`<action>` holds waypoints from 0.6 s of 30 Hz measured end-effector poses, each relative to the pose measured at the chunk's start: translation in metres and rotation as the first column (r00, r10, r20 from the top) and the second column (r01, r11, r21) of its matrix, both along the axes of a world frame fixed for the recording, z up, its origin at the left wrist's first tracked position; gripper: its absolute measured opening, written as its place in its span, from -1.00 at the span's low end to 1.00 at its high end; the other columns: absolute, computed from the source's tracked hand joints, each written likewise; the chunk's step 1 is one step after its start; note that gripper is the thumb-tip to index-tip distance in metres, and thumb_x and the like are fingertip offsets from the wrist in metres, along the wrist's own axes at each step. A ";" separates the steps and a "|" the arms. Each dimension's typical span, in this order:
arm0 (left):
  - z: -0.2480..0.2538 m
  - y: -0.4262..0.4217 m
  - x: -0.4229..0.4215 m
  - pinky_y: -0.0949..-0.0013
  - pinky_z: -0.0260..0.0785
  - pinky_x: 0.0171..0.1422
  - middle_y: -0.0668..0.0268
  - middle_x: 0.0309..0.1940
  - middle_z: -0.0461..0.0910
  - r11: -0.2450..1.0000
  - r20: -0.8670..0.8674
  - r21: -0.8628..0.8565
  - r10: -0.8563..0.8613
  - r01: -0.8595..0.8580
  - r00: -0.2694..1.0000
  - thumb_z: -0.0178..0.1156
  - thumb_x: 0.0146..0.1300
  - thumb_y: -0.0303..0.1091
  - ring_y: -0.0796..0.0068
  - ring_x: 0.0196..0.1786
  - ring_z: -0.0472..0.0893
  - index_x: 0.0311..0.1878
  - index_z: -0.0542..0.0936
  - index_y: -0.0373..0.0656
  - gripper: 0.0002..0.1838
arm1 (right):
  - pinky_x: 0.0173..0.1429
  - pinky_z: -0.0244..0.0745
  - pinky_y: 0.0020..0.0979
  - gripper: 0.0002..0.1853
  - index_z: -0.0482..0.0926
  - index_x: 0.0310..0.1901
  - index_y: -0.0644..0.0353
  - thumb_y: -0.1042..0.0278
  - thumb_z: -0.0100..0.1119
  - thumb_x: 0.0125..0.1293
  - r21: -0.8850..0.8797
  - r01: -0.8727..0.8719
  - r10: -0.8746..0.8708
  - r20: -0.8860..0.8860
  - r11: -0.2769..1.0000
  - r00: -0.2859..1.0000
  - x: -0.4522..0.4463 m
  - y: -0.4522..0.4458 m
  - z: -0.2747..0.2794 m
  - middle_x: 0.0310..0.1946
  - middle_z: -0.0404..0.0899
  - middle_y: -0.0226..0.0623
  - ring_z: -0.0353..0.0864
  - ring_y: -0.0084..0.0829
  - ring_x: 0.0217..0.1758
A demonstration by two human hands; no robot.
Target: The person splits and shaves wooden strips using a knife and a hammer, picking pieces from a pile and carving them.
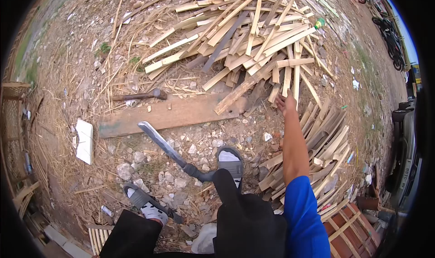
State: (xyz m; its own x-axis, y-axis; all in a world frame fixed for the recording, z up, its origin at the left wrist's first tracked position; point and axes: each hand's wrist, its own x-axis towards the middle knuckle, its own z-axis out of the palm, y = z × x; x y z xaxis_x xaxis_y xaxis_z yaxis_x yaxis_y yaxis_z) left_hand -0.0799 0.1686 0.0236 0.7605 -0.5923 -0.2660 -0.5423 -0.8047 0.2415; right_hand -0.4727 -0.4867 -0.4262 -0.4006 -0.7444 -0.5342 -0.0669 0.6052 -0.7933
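My right hand (286, 104) reaches out to the lower edge of a large heap of split wooden strips (253, 36). Its fingers look apart, at or just touching the strip ends, and nothing is clearly gripped. My left hand does not show. A machete (165, 144) lies with its blade pointing up-left and its dark handle beside my right foot. Beyond it are a wooden plank (158, 117) and a hammer (140, 96). A second, curved pile of strips (328, 140) sits to the right of my forearm.
My sandalled feet rest on stony ground around the machete. A white foam piece (84, 141) lies left of the plank. A green-capped bottle (320, 23) touches the heap. Slatted wood (351, 228) is at the lower right; a vehicle (405, 154) and motorbikes (390, 43) stand along the right edge.
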 end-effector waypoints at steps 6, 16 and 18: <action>0.002 0.007 -0.006 0.17 0.41 0.22 -0.01 -0.01 0.62 0.999 -0.006 0.000 0.046 -0.046 0.999 0.19 0.35 -0.38 0.06 0.08 0.59 0.05 0.60 -0.33 -0.71 | -0.47 0.38 -0.54 -0.76 0.49 -0.23 0.12 0.12 0.15 0.44 -0.045 0.024 -0.010 0.298 0.999 0.955 0.008 0.008 0.011 -0.45 0.50 -0.41 0.46 -0.56 -0.48; 0.001 0.033 -0.023 0.23 0.36 0.27 0.05 0.10 0.57 0.984 0.204 0.173 0.002 -0.037 0.979 0.07 0.48 -0.16 0.11 0.13 0.55 0.12 0.58 -0.22 -0.64 | -0.53 0.33 -0.53 -0.87 0.46 -0.21 0.16 0.29 0.09 0.42 -0.098 0.069 -0.028 0.375 0.993 0.927 0.022 0.064 0.069 -0.55 0.43 -0.42 0.38 -0.56 -0.57; 0.021 0.006 -0.031 0.27 0.40 0.20 0.09 -0.05 0.62 0.993 0.066 0.074 0.083 -0.087 0.994 0.10 0.46 -0.12 0.21 0.00 0.60 0.10 0.58 -0.22 -0.64 | -0.55 0.30 -0.54 -0.85 0.46 -0.25 0.15 0.27 0.09 0.42 -0.074 0.072 -0.037 0.400 0.995 0.916 0.020 0.062 0.091 -0.57 0.42 -0.44 0.38 -0.57 -0.59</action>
